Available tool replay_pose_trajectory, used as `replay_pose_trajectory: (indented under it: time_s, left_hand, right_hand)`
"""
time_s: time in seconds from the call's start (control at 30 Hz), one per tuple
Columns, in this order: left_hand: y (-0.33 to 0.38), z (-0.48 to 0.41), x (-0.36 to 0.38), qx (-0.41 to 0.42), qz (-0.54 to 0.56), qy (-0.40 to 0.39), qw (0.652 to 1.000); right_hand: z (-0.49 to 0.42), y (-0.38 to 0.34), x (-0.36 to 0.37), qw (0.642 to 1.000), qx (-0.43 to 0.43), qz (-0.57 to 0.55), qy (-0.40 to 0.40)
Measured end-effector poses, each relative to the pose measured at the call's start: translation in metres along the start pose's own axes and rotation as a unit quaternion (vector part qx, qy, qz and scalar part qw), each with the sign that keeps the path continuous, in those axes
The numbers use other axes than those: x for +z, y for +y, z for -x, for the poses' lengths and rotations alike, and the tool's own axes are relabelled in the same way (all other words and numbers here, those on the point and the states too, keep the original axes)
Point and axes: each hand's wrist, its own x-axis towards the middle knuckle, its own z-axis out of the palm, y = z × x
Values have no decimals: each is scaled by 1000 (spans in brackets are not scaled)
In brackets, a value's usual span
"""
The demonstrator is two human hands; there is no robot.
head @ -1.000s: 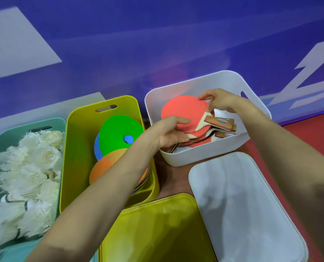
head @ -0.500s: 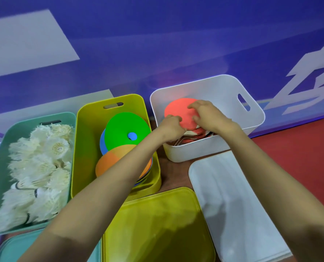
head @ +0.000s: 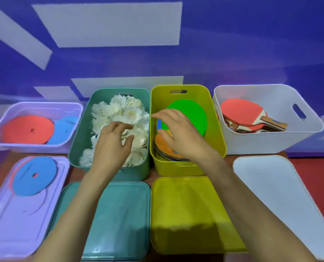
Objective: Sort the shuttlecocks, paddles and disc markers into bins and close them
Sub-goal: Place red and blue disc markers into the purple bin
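Four bins (head: 78, 140), shuttlecocks (head: 127, 112), disc markers (head: 187, 114), paddles (head: 240, 114)

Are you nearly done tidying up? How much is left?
More than halfway. Done: shuttlecocks fill the teal bin, paddles lie in the white bin, disc markers sit in the yellow bin. In hand: the left hand is among the shuttlecocks, the right hand over the disc markers. Left: a blue disc lies on the lilac lid, two more discs in the lilac bin, and all four lids are off.
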Motion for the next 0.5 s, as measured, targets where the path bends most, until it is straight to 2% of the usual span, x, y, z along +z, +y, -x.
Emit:
replay_pose_trajectory:
  time_s: [0.13,0.3,0.4,0.5]
  left_hand:
    - [-90,21,-35,-18,-21,5,1000]
    - [-209,44,-78,-20,-8,-10,1000]
    - [-275,61,-97,-39,-12,-22,999]
    - [-328,81,-106,-79,-3,-45,996]
  right_hand:
    - [-28,-72,63,999,-27,12,-29]
    - [-61,-161,142,998,-10,33,-47]
    - [-76,-213,186,999,-9,12,-41]
    - [-83,-254,225,997,7,-31,-72]
